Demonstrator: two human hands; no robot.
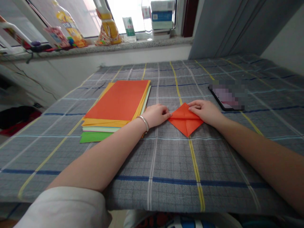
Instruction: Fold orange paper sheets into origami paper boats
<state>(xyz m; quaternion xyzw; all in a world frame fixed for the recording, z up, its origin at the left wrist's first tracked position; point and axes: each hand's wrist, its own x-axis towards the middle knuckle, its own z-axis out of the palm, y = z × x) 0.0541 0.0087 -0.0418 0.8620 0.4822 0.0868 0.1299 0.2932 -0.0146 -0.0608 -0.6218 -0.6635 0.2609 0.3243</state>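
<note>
A folded orange paper (186, 125) lies on the plaid cloth as a diamond, with a horizontal slit across its middle and a crease running down the lower half. My left hand (157, 114), a bracelet on its wrist, pinches the paper's left corner between thumb and fingers. On the other side, my right hand (206, 111) grips the upper right edge, its fingers resting over the paper and partly covering the right corner. Left of my left hand sits a stack of coloured paper (118, 99), orange on top with yellow, pale and green sheets beneath.
A phone (228, 96) lies beyond my right hand. The plaid cloth (133, 186) covers the whole surface. Along the windowsill (95, 49) stand a juice bottle (71, 27), a yellow bottle (110, 28), a white-and-green packet (129, 28) and stacked boxes (162, 17). A grey curtain (228, 28) hangs at right.
</note>
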